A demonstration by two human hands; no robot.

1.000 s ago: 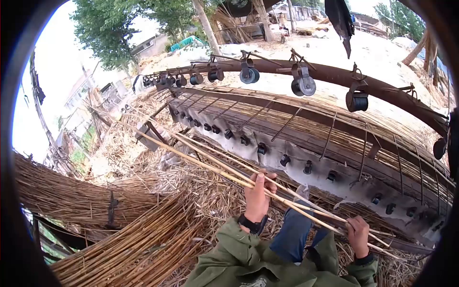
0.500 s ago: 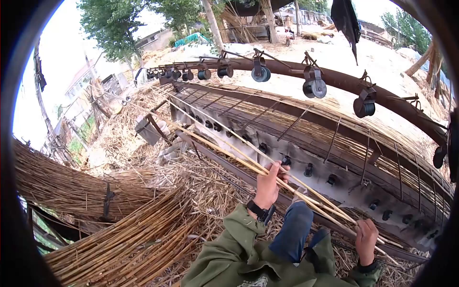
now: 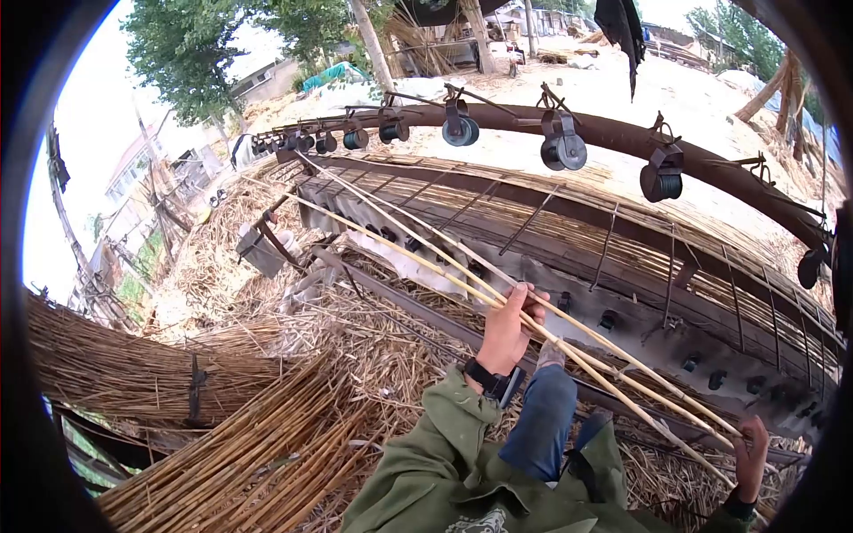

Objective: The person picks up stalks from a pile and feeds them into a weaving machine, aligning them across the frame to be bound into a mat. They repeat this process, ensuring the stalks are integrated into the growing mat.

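My left hand [image 3: 508,329], with a dark watch on its wrist, is closed around several long pale reed stalks [image 3: 577,355]. They run from the far end of a long weaving frame [image 3: 484,333] towards me, spreading apart on both sides of the hand. Low on the right, my right hand [image 3: 752,457] has its fingers curled at the near end of one upper stalk. A lower stalk passes beside that hand. Behind the stalks, the frame has a pale panel [image 3: 582,330] with dark holes and thin metal rods above it.
Dark spools [image 3: 564,147] hang from a curved beam [image 3: 613,133] over the frame. Bundled reeds [image 3: 222,453] lie at the lower left, and loose straw [image 3: 355,338] covers the ground. A grey metal box [image 3: 262,253] sticks out at the frame's left side.
My right hand has slid right and down along the stalks to their near ends. The stalks fan out wider, while my left hand keeps its grip. The view has shifted slightly.
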